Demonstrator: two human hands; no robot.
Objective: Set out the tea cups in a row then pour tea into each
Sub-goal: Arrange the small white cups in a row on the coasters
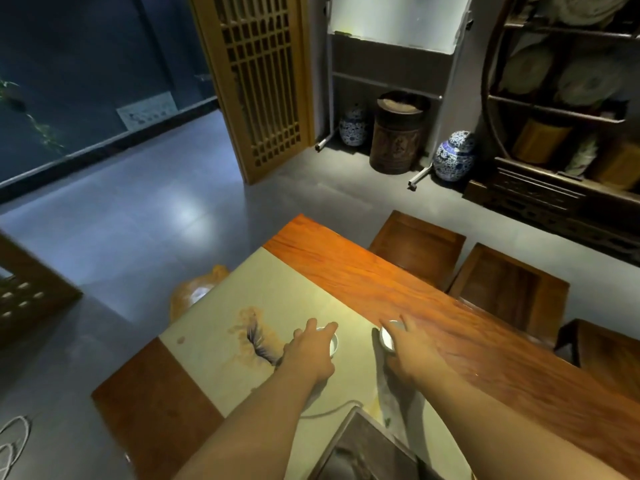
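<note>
resting under each hand, a cup

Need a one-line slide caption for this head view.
Left hand and right hand each hold a white cup on the table runner.

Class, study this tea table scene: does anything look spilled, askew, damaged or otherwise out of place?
Nothing is clearly spilled or broken. The left hand and right hand each hold a white cup on the runner. The runner's brown and purple marks could be a painted design or a stain; I cannot tell which.
</note>
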